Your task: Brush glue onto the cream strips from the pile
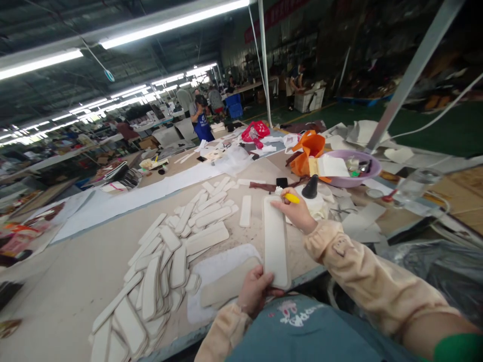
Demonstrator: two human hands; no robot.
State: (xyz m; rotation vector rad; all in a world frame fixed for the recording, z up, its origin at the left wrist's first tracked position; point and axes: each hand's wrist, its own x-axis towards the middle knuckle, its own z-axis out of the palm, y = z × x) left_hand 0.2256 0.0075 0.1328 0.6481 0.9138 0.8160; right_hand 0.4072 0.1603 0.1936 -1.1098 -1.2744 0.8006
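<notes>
A long white panel with rounded corners (275,241) lies lengthwise before me at the table's front edge. Its near end is gripped by my left hand (256,290), thumb on top. At the far end, my right hand (300,211) is closed around a small yellow-handled tool (292,198), with fingers touching the panel. The tool's tip is too small to make out. Left of the panel, one narrow white strip (245,211) lies alone. A large loose pile of similar strips (181,256) spreads further left. Beige flat pieces (230,281) rest on a white sheet beside my left hand.
A black cone-topped bottle (310,187) stands just beyond my right hand. Behind it are an orange bag (307,151) and a purple basin (372,168) of small items. A clear jar (418,183) and metal post (415,75) are at right. A person in a blue apron (203,125) stands across the table.
</notes>
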